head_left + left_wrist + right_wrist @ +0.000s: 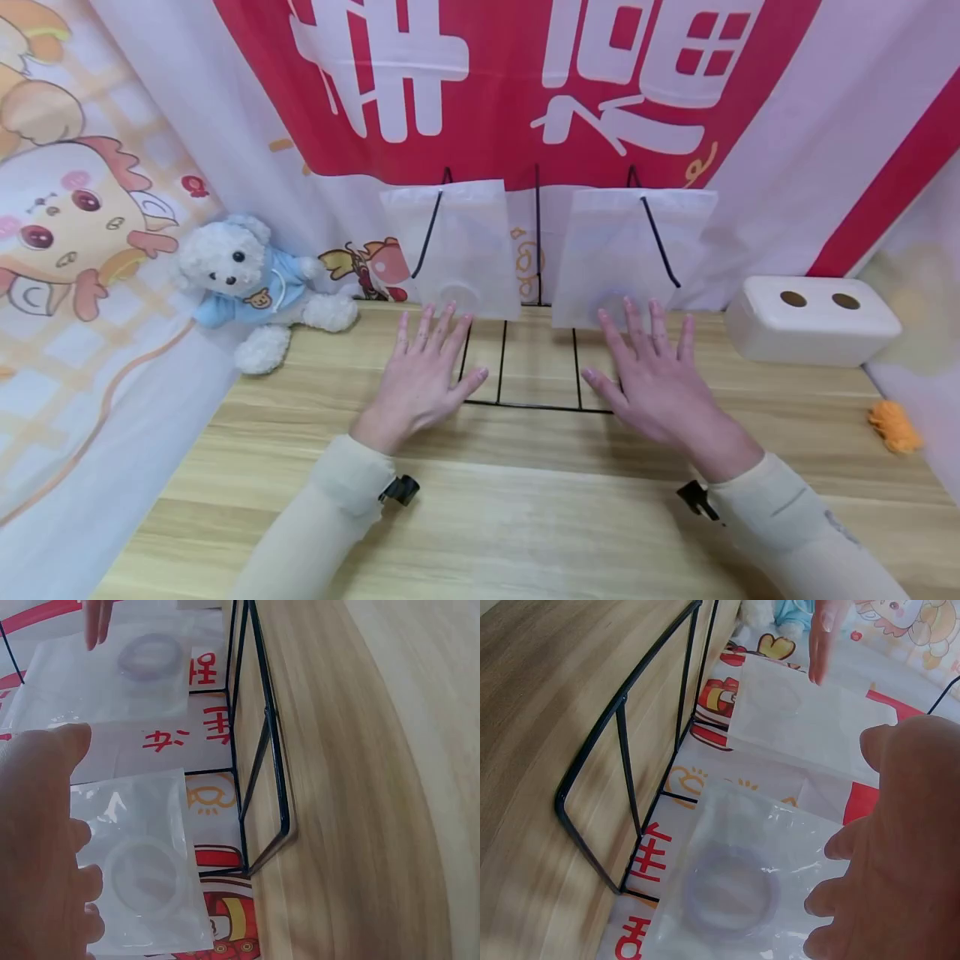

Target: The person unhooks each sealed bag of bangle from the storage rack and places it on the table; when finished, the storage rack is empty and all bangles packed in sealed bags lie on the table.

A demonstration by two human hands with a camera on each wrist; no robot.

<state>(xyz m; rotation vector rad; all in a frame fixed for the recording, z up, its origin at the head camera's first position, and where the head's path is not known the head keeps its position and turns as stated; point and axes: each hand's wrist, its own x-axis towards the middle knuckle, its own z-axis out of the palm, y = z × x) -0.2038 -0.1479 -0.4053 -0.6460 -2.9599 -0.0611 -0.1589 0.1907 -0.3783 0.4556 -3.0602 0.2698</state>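
A black wire rack [538,407] stands at the back of the table, with two translucent plastic bags hanging from its hooks. Inside the left bag [468,242] a whitish ring [111,871] shows through; the right bag [637,250] contains a pale purple ring [692,900]. My left hand [416,379], palm down with fingers spread, has its fingertips close to the left bag's lower edge. Likewise spread, my right hand [663,387] reaches toward the bottom of the right bag, fingertips overlapping it in the head view. Neither hand holds anything.
At the left sits a white plush bear [240,267] in a blue hoodie. A white box [813,325] with two round holes stands at the right, and an orange fuzzy item [895,427] lies in front of it. Printed cloth [795,167] hangs behind the rack.
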